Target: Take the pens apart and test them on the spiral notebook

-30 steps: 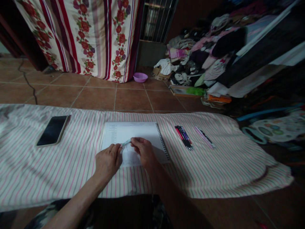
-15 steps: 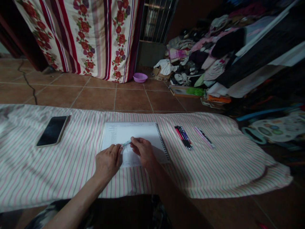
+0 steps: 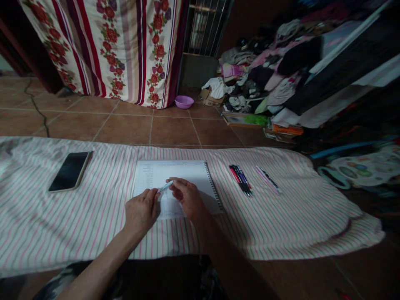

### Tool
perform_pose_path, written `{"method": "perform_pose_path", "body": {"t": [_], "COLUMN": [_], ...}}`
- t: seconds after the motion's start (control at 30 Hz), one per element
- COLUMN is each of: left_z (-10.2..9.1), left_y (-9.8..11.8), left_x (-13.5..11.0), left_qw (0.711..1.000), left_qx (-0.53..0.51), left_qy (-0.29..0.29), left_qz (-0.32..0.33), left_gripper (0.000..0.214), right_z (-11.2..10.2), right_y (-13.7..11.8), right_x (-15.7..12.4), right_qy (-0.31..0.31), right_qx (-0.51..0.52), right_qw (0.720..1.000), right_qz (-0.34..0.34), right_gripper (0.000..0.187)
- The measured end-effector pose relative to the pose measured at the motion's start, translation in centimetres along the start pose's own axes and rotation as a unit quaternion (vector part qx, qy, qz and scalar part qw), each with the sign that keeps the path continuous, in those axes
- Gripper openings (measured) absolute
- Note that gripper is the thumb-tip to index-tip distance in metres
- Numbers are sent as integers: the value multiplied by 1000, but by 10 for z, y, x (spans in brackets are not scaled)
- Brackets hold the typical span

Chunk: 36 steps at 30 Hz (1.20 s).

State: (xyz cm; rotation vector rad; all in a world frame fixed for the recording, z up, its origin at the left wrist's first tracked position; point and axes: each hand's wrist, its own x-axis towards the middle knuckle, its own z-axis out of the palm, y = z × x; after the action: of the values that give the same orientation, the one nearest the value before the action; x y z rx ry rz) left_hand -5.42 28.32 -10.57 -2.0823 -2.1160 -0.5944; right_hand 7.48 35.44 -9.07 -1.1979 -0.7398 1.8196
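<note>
A light blue pen [image 3: 165, 186] is held at both ends over a white spiral notebook [image 3: 187, 173] lying on a pink striped cloth [image 3: 78, 212]. My left hand [image 3: 141, 210] pinches the pen's left end with its fingers closed. My right hand [image 3: 186, 197] is closed on the pen's right end. Both hands rest on the lower half of the notebook page.
A black phone [image 3: 69, 171] lies on the cloth at the left. Several pens [image 3: 241, 179] and a pink pen [image 3: 268, 179] lie right of the notebook. Beyond the cloth are floor tiles, a purple bowl [image 3: 183, 101], a floral curtain [image 3: 125, 46] and a heap of clothes [image 3: 268, 71].
My right hand has shifted very slightly up and left along the pen. Everything else stays where it was.
</note>
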Motion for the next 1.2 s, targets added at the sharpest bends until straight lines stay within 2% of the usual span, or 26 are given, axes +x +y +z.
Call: {"method": "perform_pose_path", "body": {"t": [0.2, 0.43, 0.7, 0.87, 1.07, 1.2], "left_z": [-3, -1, 0, 0, 1, 1], "left_y": [1, 0, 0, 0, 1, 1], "left_x": [0, 0, -1, -1, -1, -2], "left_qw": [1000, 1000, 999, 999, 1000, 1000], "left_qx": [6, -1, 6, 1, 1, 5], "left_qy": [6, 5, 29, 23, 17, 11], "left_qz": [7, 12, 19, 23, 24, 20], "left_gripper": [33, 33, 30, 31, 31, 32], "right_z": [-3, -2, -1, -3, -3, -3], "right_y": [2, 0, 1, 1, 0, 1], "right_x": [1, 2, 0, -1, 2, 3], "right_qy": [44, 75, 59, 48, 84, 51], "right_qx": [-47, -87, -58, -75, -113, -92], "right_qw": [998, 993, 997, 996, 990, 994], "right_qz": [18, -19, 2, 14, -27, -28], "right_gripper": [36, 26, 31, 35, 24, 20]}}
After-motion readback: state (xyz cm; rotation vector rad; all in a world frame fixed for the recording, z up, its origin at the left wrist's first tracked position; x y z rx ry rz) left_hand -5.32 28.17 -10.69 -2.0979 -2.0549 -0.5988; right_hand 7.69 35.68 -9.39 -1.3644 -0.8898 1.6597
